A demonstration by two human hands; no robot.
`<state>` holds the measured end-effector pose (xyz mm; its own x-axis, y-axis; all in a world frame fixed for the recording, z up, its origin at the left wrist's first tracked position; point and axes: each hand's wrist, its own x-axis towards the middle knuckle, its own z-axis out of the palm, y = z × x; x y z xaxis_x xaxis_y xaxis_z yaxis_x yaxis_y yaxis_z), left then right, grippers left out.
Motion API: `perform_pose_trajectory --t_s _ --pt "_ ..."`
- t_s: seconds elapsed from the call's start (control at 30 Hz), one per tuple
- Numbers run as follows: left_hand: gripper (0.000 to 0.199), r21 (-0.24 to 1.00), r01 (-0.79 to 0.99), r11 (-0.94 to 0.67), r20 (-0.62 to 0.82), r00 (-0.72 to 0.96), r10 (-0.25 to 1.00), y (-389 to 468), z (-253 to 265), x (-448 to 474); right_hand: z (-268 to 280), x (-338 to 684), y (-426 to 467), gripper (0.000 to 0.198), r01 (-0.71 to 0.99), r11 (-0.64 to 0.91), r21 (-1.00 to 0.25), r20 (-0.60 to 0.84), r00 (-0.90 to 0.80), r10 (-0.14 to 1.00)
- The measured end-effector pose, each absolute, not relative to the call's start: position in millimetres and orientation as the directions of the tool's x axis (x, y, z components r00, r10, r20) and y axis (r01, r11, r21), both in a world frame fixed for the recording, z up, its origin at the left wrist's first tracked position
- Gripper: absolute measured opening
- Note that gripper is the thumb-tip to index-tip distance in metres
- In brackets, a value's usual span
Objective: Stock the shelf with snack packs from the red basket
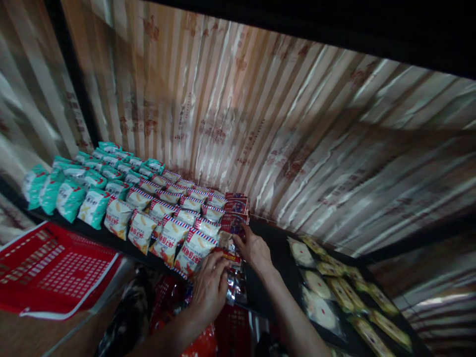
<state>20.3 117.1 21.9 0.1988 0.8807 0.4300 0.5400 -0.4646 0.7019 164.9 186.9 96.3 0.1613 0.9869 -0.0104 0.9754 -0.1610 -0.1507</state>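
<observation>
My left hand [211, 286] is at the front of a row of small red snack packets [236, 204], its fingers closed on the left edge of a red snack packet [231, 256]. My right hand [256, 249] reaches in from the other side, with thumb and fingers pinched at the upper part of that packet. The hands partly cover it. Below it lie shiny packets [236, 288] of the same row. Just left of the row, white snack bags with striped tops [195, 249] stand in several lines.
Teal and white snack bags [92, 207] fill the left of the black shelf [266, 243]. Round packs [320, 308] and long yellow packs [379, 329] lie at the right. A red basket [63, 267] is below on the left. A wrinkled printed sheet [223, 109] backs the shelf.
</observation>
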Motion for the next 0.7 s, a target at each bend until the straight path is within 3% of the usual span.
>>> perform_pose_trajectory --t_s 0.47,0.7 --pt "0.037 0.718 0.520 -0.463 0.452 0.158 0.878 115.7 18.8 23.2 93.8 171.9 176.3 0.055 0.951 -0.185 -0.247 0.018 0.195 0.981" --pt "0.036 0.735 0.474 -0.484 0.468 0.162 0.869 113.6 24.6 18.5 88.3 174.5 153.6 0.053 0.877 -0.142 -0.459 0.176 0.247 0.953"
